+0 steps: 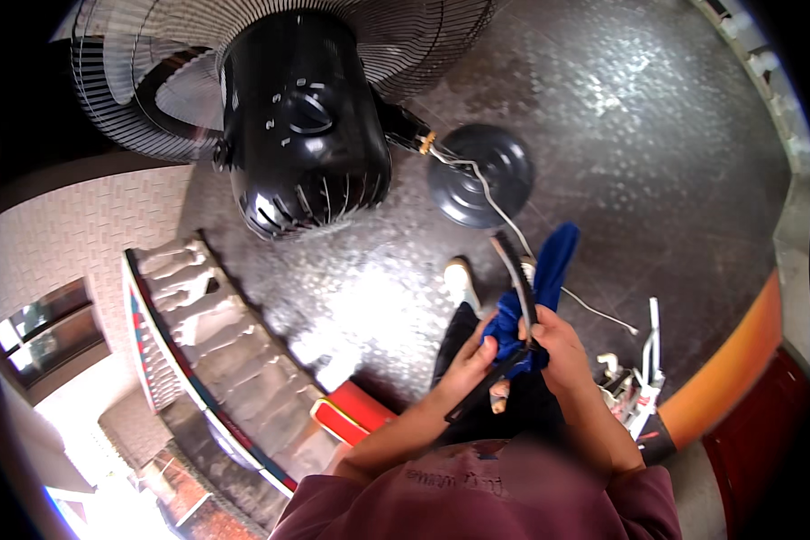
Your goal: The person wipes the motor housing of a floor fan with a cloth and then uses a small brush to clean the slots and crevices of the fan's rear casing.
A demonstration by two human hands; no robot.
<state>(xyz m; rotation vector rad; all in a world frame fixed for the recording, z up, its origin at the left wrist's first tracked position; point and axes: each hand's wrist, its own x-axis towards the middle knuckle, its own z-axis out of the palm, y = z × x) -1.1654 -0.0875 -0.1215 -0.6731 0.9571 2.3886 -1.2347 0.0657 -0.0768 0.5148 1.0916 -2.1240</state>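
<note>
My left hand (469, 364) is closed on a bunched blue cloth (557, 260), low in front of my body. My right hand (559, 344) grips the same cloth and a dark, curved, narrow strip-like tool (518, 277), whose exact kind I cannot tell. A dark straight bar (476, 395) slants down beside the hand on the left; whether it belongs to the curved piece is unclear. Beyond the hands stands a black electric fan (307, 128) with a speed knob and wire cage. Its round black base (480, 177) rests on the floor, with a white cord (496, 202) running across it.
Stone-like balusters (222, 337) line the left side, with a red box-like object (359, 408) near their lower end. White pipes and fittings (638, 395) lie on the right by an orange curved edge (729, 358). My shoe (459, 275) shows on the shiny dark floor.
</note>
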